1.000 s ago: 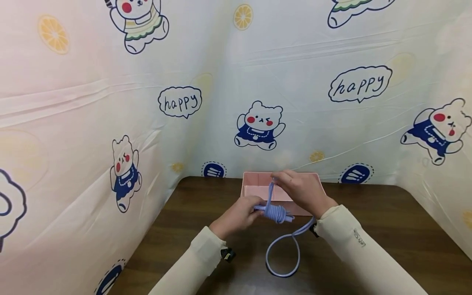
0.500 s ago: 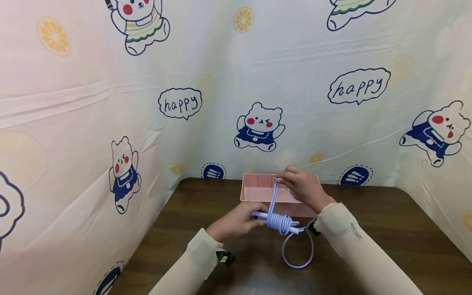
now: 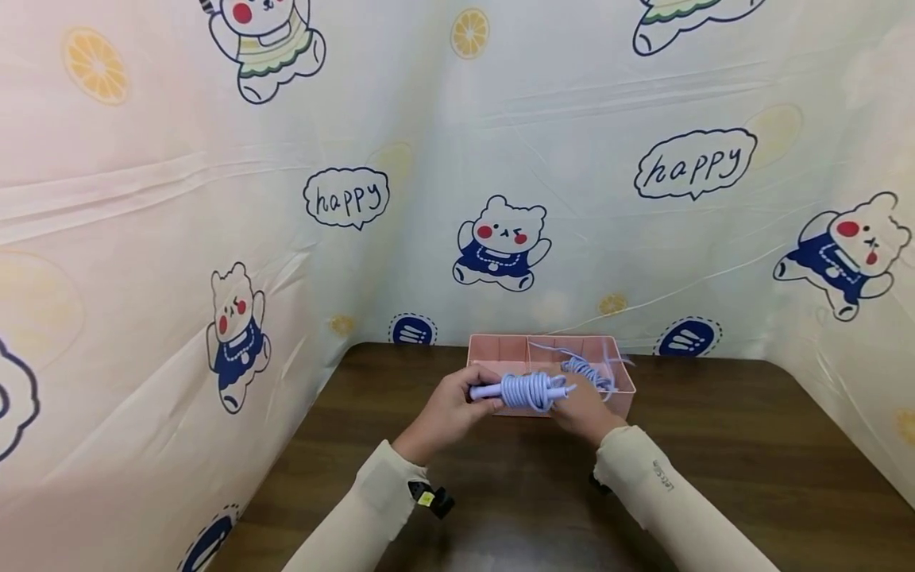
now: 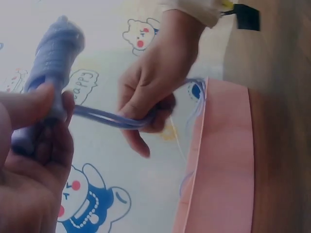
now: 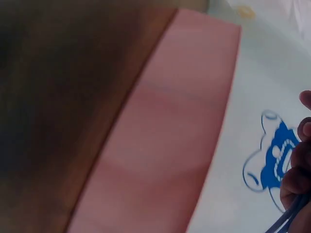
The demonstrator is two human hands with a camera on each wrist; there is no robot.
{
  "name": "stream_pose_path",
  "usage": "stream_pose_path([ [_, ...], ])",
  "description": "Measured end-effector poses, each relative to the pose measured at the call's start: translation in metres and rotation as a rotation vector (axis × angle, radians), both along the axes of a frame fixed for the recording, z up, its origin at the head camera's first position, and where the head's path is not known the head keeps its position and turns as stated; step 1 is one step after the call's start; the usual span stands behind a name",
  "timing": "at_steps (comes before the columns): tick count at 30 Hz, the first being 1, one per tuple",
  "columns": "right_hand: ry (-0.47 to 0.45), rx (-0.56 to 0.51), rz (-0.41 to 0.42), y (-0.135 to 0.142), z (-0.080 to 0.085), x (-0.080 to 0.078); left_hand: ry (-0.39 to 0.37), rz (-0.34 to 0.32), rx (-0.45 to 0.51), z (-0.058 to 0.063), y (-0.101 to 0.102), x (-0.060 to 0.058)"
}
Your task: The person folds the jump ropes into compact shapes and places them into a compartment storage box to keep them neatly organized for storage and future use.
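Observation:
My left hand (image 3: 453, 409) holds a lavender jump rope (image 3: 525, 391) by its pale handles, thumb across them in the left wrist view. Cord is wound in tight turns around the middle of the handles. My right hand (image 3: 582, 409) is close behind the roll, partly hidden by it in the head view. In the left wrist view, a doubled length of cord (image 4: 104, 117) runs from the roll through the curled fingers of the right hand (image 4: 150, 77). The right wrist view shows the right hand (image 5: 299, 165) at its edge, with cord (image 5: 289, 213) below the fingers.
A pink divided box (image 3: 620, 405) stands right behind the hands on the dark wooden table (image 3: 515, 492). Bunched lavender cord (image 3: 589, 369) shows at its right compartment, strands over the rim. A patterned cloth (image 3: 572, 183) hangs around the back and sides.
My right hand has dropped from above the box to beside the roll. The roll has risen and levelled. The loop hanging below is gone from view, and bunched cord now shows at the box.

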State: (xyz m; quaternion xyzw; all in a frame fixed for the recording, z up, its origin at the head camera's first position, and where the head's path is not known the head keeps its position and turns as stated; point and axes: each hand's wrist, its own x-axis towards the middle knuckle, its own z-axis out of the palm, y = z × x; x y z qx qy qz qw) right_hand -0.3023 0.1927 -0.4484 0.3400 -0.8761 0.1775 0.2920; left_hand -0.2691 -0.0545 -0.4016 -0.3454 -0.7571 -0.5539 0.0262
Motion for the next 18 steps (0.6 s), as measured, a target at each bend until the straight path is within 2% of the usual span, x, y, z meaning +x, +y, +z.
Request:
stream_pose_path([
  [3, -0.052, 0.012, -0.010, -0.009, -0.009, 0.009, -0.006, 0.048, 0.064, 0.000, 0.001, -0.001],
  [6, -0.148, 0.043, -0.007, -0.017, -0.013, 0.019, -0.030, 0.082, 0.104, -0.003, 0.003, -0.003],
  [9, -0.130, 0.120, 0.021, -0.020, -0.014, 0.031, -0.035, 0.115, 0.128, -0.006, 0.005, -0.005],
  [12, -0.082, 0.144, 0.072, -0.023, -0.011, 0.041, 0.015, 0.162, 0.143, -0.008, 0.006, -0.007],
  [14, -0.066, 0.129, 0.102, -0.026, -0.007, 0.047, 0.063, 0.193, 0.147, -0.009, 0.007, -0.009],
  [18, 0.008, 0.094, 0.158, -0.029, -0.001, 0.060, 0.140, 0.211, 0.144, -0.009, 0.008, -0.010],
])
